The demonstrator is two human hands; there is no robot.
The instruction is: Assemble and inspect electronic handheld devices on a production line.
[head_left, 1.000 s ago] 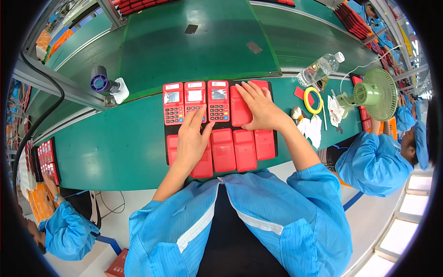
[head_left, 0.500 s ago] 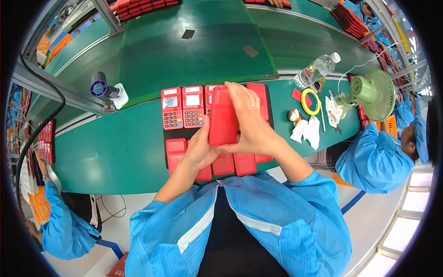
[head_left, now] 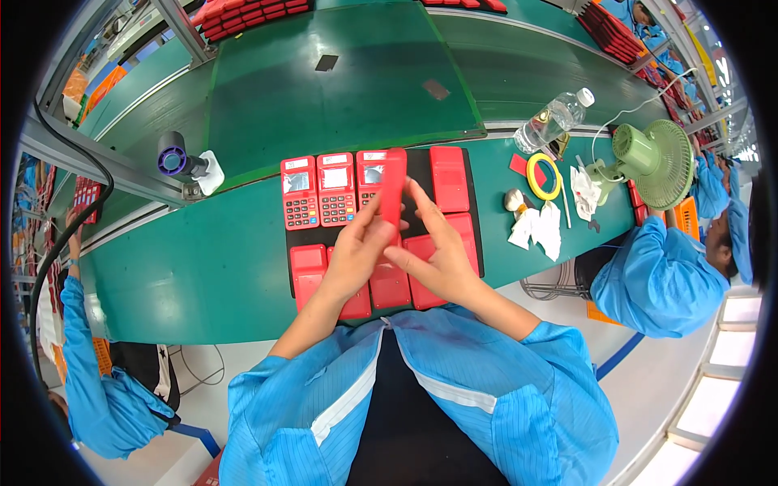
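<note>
A red payment terminal (head_left: 394, 178) is held up on edge over the black mat (head_left: 306, 237), its narrow side toward me. My left hand (head_left: 352, 257) grips it, fingers and thumb wrapped round its lower part. Beside its right side, my right hand (head_left: 446, 259) has thumb and fingers spread, with the thumb near the terminal's bottom end. On the mat's far row, terminals lie keypad up, among them a left one (head_left: 300, 194) and one beside it (head_left: 337, 190). Back up lie a far right terminal (head_left: 450, 180) and several in the near row (head_left: 391, 285), partly hidden by my hands.
Right of the mat are a yellow tape roll (head_left: 544, 176), crumpled white tissues (head_left: 538, 230), a water bottle (head_left: 554, 121) and a green fan (head_left: 653, 165). A small dark fan (head_left: 173, 152) stands left on the green table (head_left: 186, 267). Co-workers in blue sit at both sides.
The terminal has turned from showing its broad back to edge-on. My right hand has come off its top and side and opened; my left hand keeps hold. The left co-worker's arm has reached farther forward.
</note>
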